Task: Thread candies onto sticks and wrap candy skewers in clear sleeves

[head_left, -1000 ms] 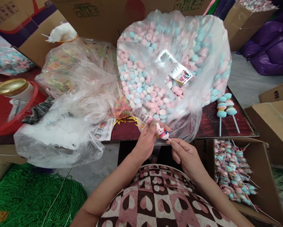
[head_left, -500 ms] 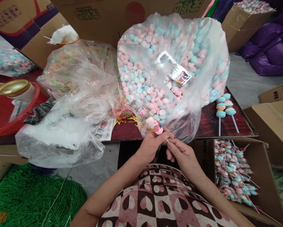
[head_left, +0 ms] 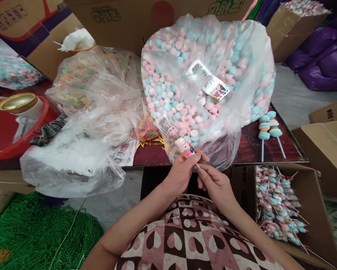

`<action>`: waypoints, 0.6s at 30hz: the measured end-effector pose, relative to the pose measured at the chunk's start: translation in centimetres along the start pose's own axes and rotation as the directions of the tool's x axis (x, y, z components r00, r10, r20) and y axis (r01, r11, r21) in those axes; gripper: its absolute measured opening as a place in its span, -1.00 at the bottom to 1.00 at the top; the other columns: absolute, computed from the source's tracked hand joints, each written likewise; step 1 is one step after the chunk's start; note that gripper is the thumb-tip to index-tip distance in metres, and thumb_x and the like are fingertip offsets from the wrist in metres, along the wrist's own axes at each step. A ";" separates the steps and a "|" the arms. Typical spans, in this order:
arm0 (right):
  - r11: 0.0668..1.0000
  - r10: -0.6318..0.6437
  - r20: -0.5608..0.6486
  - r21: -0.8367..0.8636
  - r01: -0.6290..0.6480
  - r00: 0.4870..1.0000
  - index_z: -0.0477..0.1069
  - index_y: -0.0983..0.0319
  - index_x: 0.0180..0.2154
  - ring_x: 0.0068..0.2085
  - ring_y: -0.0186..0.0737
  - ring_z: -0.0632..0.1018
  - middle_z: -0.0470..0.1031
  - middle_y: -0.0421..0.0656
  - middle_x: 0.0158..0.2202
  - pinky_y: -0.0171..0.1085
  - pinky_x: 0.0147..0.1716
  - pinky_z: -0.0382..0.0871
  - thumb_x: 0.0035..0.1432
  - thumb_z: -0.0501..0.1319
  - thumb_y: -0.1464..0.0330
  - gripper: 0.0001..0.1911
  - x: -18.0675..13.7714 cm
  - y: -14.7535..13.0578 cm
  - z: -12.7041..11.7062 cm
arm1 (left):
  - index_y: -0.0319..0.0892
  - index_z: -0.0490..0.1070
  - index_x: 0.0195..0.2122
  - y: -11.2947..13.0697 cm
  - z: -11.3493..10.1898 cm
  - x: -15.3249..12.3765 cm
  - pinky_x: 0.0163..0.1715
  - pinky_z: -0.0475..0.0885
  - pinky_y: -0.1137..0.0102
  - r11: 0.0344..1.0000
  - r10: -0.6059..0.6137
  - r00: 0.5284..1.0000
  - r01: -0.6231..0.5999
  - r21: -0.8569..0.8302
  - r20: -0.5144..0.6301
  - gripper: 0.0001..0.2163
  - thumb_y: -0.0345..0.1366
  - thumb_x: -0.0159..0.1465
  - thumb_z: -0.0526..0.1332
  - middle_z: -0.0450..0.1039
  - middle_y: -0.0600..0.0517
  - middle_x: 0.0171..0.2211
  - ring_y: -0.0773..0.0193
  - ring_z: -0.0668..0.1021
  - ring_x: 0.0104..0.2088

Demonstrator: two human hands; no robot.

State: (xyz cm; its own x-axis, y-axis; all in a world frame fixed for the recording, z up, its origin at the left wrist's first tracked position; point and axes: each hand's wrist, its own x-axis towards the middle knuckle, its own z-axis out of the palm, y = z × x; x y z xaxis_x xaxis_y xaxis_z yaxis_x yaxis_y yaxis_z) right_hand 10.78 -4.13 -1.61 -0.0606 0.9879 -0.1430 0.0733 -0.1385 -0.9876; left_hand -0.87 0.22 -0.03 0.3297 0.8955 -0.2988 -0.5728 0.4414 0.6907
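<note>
A marshmallow lollipop [head_left: 182, 145] in a clear printed wrapper lies across my left hand [head_left: 182, 168], whose thumb and fingers are closed round its lower end. Its wrapper's label end points up and left. My right hand [head_left: 213, 180] pinches the thin white stick [head_left: 197, 165] just below the wrapper. Right behind both hands is a big clear bag of pink, white and blue marshmallows [head_left: 168, 90], with shiny printed wrappers [head_left: 210, 82] lying on it. Two unwrapped marshmallow skewers [head_left: 264, 126] rest on the table [head_left: 244, 152] to the right.
An open carton [head_left: 312, 210] of wrapped lollipops stands below the table at right. On the left are a bag of colourful gummy candies [head_left: 81, 78], crumpled clear plastic [head_left: 64, 161] and a red basket [head_left: 41, 123]. Gold twist ties [head_left: 151, 141] lie near the middle. Green strands [head_left: 44, 232] cover the floor.
The view has shifted slightly. The wrapped lollipop has turned a little in my hands, its printed side showing differently. Both hands keep their hold.
</note>
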 end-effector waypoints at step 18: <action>0.957 0.159 0.078 0.231 -0.173 0.984 0.44 0.25 -0.27 -0.66 -0.42 0.13 0.17 -0.37 -0.71 -0.33 -0.60 -0.08 0.23 0.18 0.09 -0.66 -0.2 -0.6 0.3 | -0.17 0.45 -0.18 1.1 -0.3 -0.6 -0.21 0.45 0.36 1.000 0.028 1.000 -0.028 -0.014 0.013 -0.62 -0.03 0.09 0.39 0.52 0.03 -0.41 0.20 0.59 -0.21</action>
State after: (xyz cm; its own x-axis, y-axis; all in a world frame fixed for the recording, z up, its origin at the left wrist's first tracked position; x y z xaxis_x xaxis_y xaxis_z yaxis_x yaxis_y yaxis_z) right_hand 10.41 -4.25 -1.01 -0.1261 0.9446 -0.3030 -0.1496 -0.3200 -0.9355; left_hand -1.90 0.19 0.71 0.3232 0.9068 -0.2707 -0.5925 0.4170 0.6892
